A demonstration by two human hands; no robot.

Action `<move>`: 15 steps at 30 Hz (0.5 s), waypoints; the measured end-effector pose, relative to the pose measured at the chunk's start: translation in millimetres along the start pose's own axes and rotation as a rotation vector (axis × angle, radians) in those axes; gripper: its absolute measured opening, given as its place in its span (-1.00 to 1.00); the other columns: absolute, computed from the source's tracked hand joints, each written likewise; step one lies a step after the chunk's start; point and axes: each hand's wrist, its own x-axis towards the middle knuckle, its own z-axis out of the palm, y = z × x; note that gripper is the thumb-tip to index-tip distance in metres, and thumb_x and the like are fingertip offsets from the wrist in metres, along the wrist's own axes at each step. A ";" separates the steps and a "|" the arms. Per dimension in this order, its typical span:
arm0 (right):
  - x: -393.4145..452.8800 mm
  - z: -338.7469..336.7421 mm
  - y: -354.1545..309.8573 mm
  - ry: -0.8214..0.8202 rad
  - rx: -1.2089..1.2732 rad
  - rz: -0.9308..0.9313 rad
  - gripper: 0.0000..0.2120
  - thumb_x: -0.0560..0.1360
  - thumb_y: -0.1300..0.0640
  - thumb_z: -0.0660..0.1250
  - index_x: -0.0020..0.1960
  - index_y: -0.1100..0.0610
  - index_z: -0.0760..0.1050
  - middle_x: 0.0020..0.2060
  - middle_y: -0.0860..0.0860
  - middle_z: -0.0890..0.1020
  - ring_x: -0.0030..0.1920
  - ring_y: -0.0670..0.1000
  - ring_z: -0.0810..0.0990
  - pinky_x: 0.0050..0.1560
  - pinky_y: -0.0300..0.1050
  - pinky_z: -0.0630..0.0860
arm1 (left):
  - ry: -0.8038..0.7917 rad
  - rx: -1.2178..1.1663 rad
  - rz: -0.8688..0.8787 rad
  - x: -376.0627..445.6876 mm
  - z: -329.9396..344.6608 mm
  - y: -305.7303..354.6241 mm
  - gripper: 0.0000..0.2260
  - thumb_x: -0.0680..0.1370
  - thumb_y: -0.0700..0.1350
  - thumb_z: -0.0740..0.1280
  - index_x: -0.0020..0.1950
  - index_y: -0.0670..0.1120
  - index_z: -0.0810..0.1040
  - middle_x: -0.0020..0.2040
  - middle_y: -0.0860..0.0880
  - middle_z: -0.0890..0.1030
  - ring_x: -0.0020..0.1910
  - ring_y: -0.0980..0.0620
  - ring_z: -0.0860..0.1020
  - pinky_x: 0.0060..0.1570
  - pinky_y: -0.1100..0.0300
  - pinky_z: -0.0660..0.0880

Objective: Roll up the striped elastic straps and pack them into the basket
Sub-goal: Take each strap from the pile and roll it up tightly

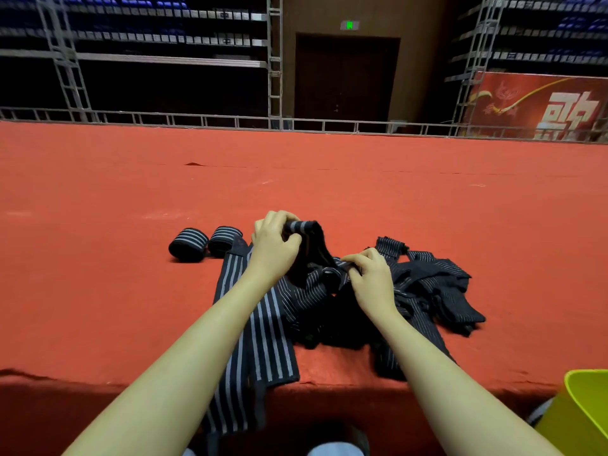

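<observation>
A person's two bare forearms reached forward over a red carpeted platform (98, 258), seen from a head-worn camera looking down.

The left hand (274, 245) was raised slightly above the surface, its fingers (289, 240) curled closed around the end of a dark strap with pale stripes (307, 238). That strap ran down and to the right from the left hand toward the right hand (373, 279), which rested on the heap with its fingers (353, 258) pinched closed on the same dark fabric.

A long flat strap (263, 340) lay under the left forearm. Its long axis ran from the far side, near the rolls, toward the viewer, and its near end hung over the platform's front edge. Its stripes ran lengthwise.

To the right, beneath and beyond the right hand, a tangled pile of loose striped straps (437, 291) lay on the carpet, pointing in mixed directions.

To the left of the left hand, two finished rolls sat side by side: the left roll (188, 243) and the right roll (225, 240), just beside each other, stripes wrapping around them.

At the lower right corner, below the platform's edge, a yellow-green basket (582, 413) showed only partly; its contents could not be made out.

In the background stood metal scaffolding (274, 60), a dark door (345, 80) and a red banner (539, 103).
</observation>
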 end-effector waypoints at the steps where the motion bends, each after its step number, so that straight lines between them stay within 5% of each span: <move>1: 0.4 1.6 -2.5 -0.007 0.029 -0.019 -0.75 0.44 0.35 0.30 -0.01 0.11 0.67 -0.22 -0.09 0.41 -0.05 0.07 0.46 0.04 -0.02 0.37 | -0.012 0.000 0.015 -0.8 -0.8 0.4 -0.83 0.49 -0.28 0.23 -0.01 -0.04 0.46 -0.01 0.04 0.43 0.11 -0.04 0.28 0.13 0.05 0.26; 5: -6.9 12.3 -14.4 -0.077 0.146 -0.033 -0.71 0.42 0.40 0.30 -0.01 0.12 0.68 -0.28 -0.17 0.38 -0.24 -0.15 0.42 -0.10 -0.17 0.35 | -0.064 0.139 0.089 -9.5 3.8 -4.3 -0.83 0.48 -0.25 0.25 0.03 -0.06 0.49 -0.04 0.05 0.38 0.05 0.03 0.24 -0.05 0.20 0.08; 8: -18.0 22.2 -11.5 -0.110 0.126 -0.034 -0.71 0.41 0.36 0.33 0.02 0.09 0.66 -0.28 -0.15 0.45 -0.26 -0.12 0.46 -0.04 -0.09 0.41 | -0.093 0.237 0.048 -16.8 11.6 -14.3 -0.87 0.50 -0.16 0.25 0.03 -0.04 0.48 -0.08 0.03 0.31 0.00 0.03 0.19 0.04 0.13 0.13; 11: -29.4 24.1 3.7 -0.103 -0.035 0.003 -0.71 0.41 0.20 0.37 0.13 0.04 0.57 -0.12 -0.10 0.57 -0.04 0.01 0.53 0.16 -0.04 0.29 | -0.115 0.388 -0.010 -20.7 20.1 -22.2 -0.78 0.50 0.00 0.26 0.12 0.00 0.43 -0.05 0.01 0.26 0.04 -0.02 0.18 0.10 0.11 0.12; 15: -39.4 13.4 26.1 -0.001 -0.235 -0.002 -0.66 0.40 -0.03 0.44 0.10 0.08 0.48 0.00 -0.08 0.55 0.06 0.02 0.47 0.13 -0.06 0.14 | -0.184 0.536 0.027 -24.8 40.1 -22.9 -0.57 0.41 0.30 0.28 0.12 0.07 0.35 0.02 -0.01 0.23 0.09 -0.05 0.19 0.13 0.07 0.11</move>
